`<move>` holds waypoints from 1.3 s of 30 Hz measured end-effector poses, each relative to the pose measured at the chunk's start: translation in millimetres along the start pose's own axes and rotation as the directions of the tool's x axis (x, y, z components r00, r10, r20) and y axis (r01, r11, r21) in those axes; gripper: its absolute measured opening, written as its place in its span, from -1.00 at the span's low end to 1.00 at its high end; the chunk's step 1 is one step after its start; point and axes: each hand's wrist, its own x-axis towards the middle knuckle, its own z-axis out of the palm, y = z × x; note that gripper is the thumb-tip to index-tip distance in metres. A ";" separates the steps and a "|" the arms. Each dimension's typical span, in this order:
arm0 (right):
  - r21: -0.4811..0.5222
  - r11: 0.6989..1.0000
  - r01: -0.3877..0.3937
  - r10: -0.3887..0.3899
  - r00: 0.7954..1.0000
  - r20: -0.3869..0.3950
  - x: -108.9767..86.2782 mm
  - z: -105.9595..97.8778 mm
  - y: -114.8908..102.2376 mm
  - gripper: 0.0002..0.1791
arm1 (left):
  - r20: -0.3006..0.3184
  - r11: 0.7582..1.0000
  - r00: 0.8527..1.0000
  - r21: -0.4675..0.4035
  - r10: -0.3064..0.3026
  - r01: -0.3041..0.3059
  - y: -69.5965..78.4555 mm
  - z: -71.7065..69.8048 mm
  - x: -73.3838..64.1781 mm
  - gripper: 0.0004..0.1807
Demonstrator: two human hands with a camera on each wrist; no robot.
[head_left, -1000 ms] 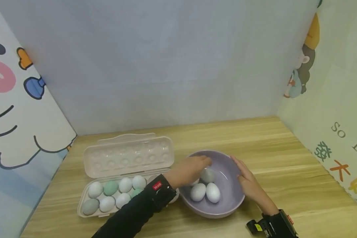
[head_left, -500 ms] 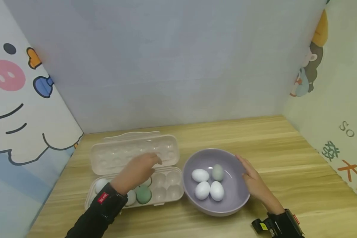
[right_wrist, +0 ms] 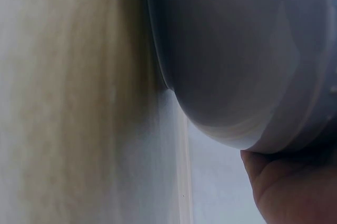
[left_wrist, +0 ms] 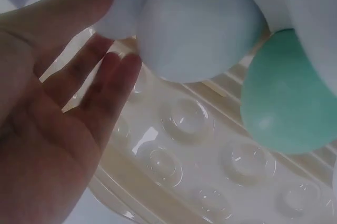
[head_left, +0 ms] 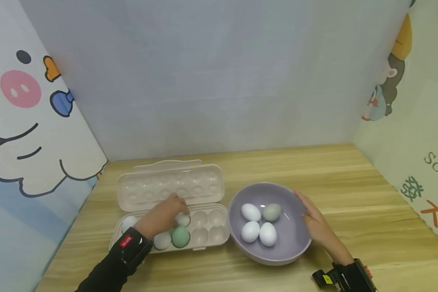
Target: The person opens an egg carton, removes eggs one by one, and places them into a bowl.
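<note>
In the head view my left hand (head_left: 165, 215) reaches into the opened egg carton (head_left: 215, 244), thumb and fingers about a white egg (head_left: 183, 220). The left wrist view shows the thumb (left_wrist: 79, 11) and fingertips (left_wrist: 129, 69) close on either side of a pale egg (left_wrist: 121, 16), partly covered by another egg. A green egg (head_left: 180, 237) and a white egg (head_left: 162, 241) sit beside the hand, which hides part of the carton. My right hand (head_left: 319, 227) holds the purple bowl (head_left: 295, 239) at its right rim, thumb over the edge. Several eggs, white and one grey-green (head_left: 272, 212), lie in it.
The carton's clear lid (head_left: 171, 186) lies back behind its cups. Cups at the carton's right end hold no eggs. Carton and bowl stand side by side on a wood-grain table (head_left: 277, 162), with a pale wall (head_left: 219, 81) behind and printed panels at both sides.
My left hand has left the bowl and moved left to the carton, its fingers coming down about a white egg. The grey-green egg has turned in the bowl. The right hand stays on the rim.
</note>
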 end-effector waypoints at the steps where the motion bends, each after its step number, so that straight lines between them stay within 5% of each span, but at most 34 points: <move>1: 0.002 1.000 -0.004 0.004 1.000 0.003 -0.1 -0.1 0.1 -0.29 | -0.008 1.000 1.000 0.019 0.011 -0.011 0.0 1.1 0.9 -0.60; 19: 0.011 1.000 -0.005 0.005 1.000 0.000 0.5 -1.7 -2.3 -0.30 | 0.001 0.999 1.000 0.047 0.004 -0.004 4.5 -0.1 1.8 -0.70; 24: 0.016 1.000 0.002 -0.002 1.000 -0.005 -0.7 -1.3 -1.4 -0.31 | -0.079 0.999 0.996 0.033 0.044 -0.041 9.6 -7.3 2.9 -0.63; 26: 0.017 1.000 0.008 -0.008 1.000 -0.007 -0.2 -1.1 -1.3 -0.31 | -0.138 0.994 0.985 0.037 0.106 -0.102 12.8 -11.2 5.4 -0.60; 30: 0.020 1.000 0.012 -0.011 1.000 -0.007 0.0 -1.3 -0.8 -0.30 | -0.232 0.967 0.939 0.078 0.255 -0.243 27.8 -18.5 17.5 -0.53; 39: 0.011 1.000 0.009 -0.009 1.000 -0.005 -0.4 -0.7 -1.0 -0.32 | -0.275 0.897 0.857 0.055 0.435 -0.438 86.5 -21.0 44.8 -0.48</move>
